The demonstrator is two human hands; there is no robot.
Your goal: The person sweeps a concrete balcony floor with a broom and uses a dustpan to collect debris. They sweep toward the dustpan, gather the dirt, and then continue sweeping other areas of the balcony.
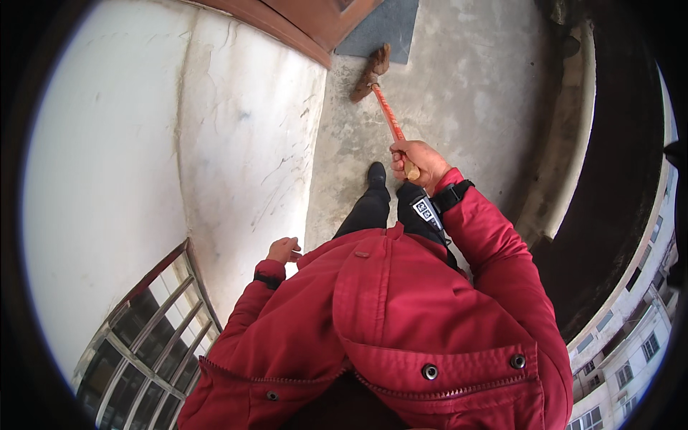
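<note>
My right hand (pixel 422 164) is closed around the upper end of a short broom, and a bare wooden handle tip pokes out below the fist. The broom's handle (pixel 388 113) has a red-orange wrap bearing writing. Its brown head (pixel 372 74) lies at the concrete floor, with the far end over the corner of a dark grey mat (pixel 400 29). Beside the left side of my red jacket (pixel 419 301) hangs my left hand (pixel 283 251), loosely curled with its fingers somewhat apart and nothing visible in it.
A stained white wall (pixel 247 107) runs along the left, with a barred window (pixel 156 333) lower down. A reddish-brown door (pixel 317 19) is at the top. Along the right, a concrete ledge (pixel 572 140) borders a dark low wall (pixel 607 215); buildings (pixel 629 349) show beyond.
</note>
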